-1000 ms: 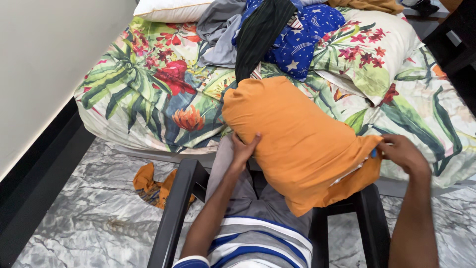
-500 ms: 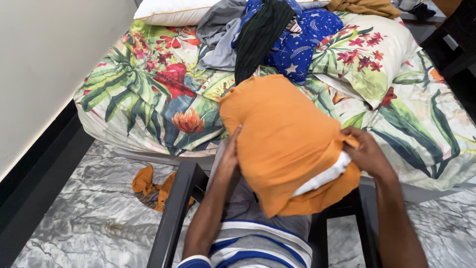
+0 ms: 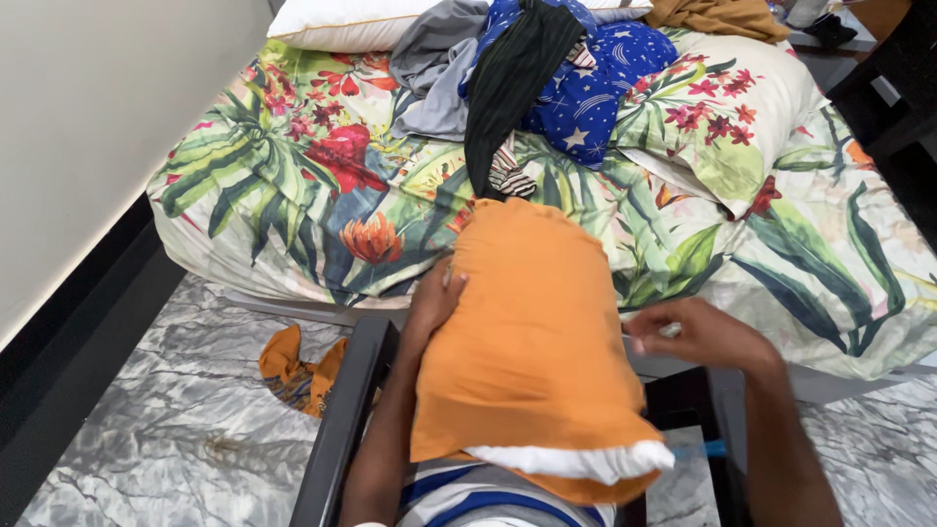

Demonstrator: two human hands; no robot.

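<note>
A pillow in an orange case [image 3: 532, 332] stands on end on my lap, leaning toward the bed, with white stuffing [image 3: 576, 461] showing at its near, open end. My left hand [image 3: 432, 298] presses flat against the pillow's left side. To the right of the pillow, apart from it, my right hand [image 3: 698, 334] hovers with thumb and fingers pinched on something small and pale that I cannot make out.
A bed with a floral tropical sheet [image 3: 293, 195] lies ahead, with a pile of clothes [image 3: 527, 68], a floral pillow [image 3: 727, 117] and a white pillow [image 3: 361, 20]. An orange cloth [image 3: 298, 366] lies on the marble floor. Black chair arms [image 3: 342, 429] flank my lap. A wall [image 3: 88, 127] stands left.
My right hand has let go of the pillow's open end and moved up and right, away from it. The pillow has tipped more upright. My left hand stays on its side.
</note>
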